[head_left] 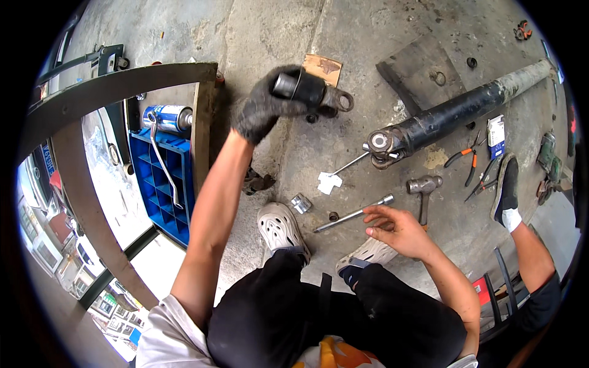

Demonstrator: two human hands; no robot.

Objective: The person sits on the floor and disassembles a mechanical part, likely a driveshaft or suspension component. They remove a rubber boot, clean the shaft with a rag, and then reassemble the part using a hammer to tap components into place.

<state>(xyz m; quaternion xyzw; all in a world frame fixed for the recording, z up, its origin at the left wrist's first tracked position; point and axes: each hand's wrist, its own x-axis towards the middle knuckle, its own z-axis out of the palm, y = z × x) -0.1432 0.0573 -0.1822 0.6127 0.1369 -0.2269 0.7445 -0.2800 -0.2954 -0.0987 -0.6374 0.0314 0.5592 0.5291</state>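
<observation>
My left hand (261,110), in a dark work glove, is closed around a metal driveshaft yoke (314,91) with a dark band and a round eye at its end. It is held above the floor, and a piece of cardboard (325,66) shows just behind it. My right hand (399,232) is bare and holds nothing; its fingers are loosely extended over my right shoe. Nearest to that hand lies a long socket wrench (354,216) on the floor. A ball-peen hammer (424,187) rests a little beyond it.
A long black driveshaft (454,115) lies at the right, past a dark plate (423,67). Orange-handled pliers (472,161) and a small box (496,135) are near another person's shoe (505,187). At left, a metal frame (123,76) surrounds a blue compartment tray (146,196) carrying a wrench (162,159).
</observation>
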